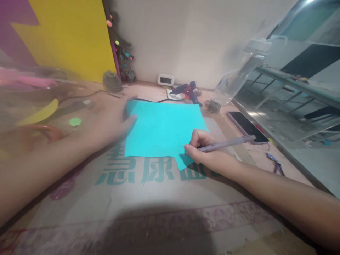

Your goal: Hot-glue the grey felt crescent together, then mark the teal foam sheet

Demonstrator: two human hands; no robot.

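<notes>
A bright turquoise sheet of paper [162,131] lies on the printed cardboard, with one narrow corner sticking out toward me. My right hand [203,147] is closed around a pale purple pen [225,143], whose tip points down-left at the paper's near right part. The side of this hand rests at the sheet's right edge. My left hand [114,115] is at the sheet's upper left edge, blurred by motion. Its thumb reaches over the paper, and the fingers look spread apart from it toward the top corner.
Behind the paper are a glue gun [190,92] with a red light and a small digital clock [166,79]. A phone [247,126] and a clear plastic bottle [240,76] stand at the right. Twine [112,81] and blurred clear plastic packaging [32,85] are at the left.
</notes>
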